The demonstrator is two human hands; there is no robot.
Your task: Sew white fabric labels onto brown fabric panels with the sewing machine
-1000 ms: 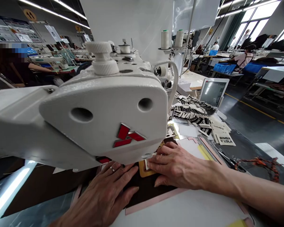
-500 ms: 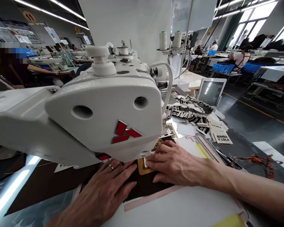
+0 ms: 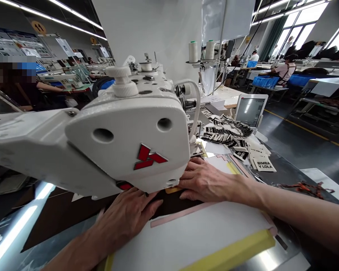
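My left hand (image 3: 127, 212) lies flat on dark brown sheet material (image 3: 171, 205), its thumb stretched out and its fingertips hidden under the white sewing machine head (image 3: 121, 116). On the other side, my right hand (image 3: 205, 180) rests palm down with fingers extended. Its fingertips are at a small yellow-edged piece (image 3: 173, 189), mostly covered by the hand and the machine. A white board (image 3: 209, 233) with pink and yellow strips lies nearer to me, against the brown material. The needle is out of sight behind the machine head.
Black and white labels (image 3: 228, 130) are heaped right of the machine, with a white label stack (image 3: 264, 163) in front. A tablet (image 3: 251, 111) stands behind them. Orange-brown cord (image 3: 307, 187) lies far right. Thread cones (image 3: 193, 52) stand behind. Other people sit at machines beyond.
Both hands have moved forward, the right one more clearly. The white board and the yellow-edged piece have shifted away from me, further under the machine head. The board's yellow near edge now shows.
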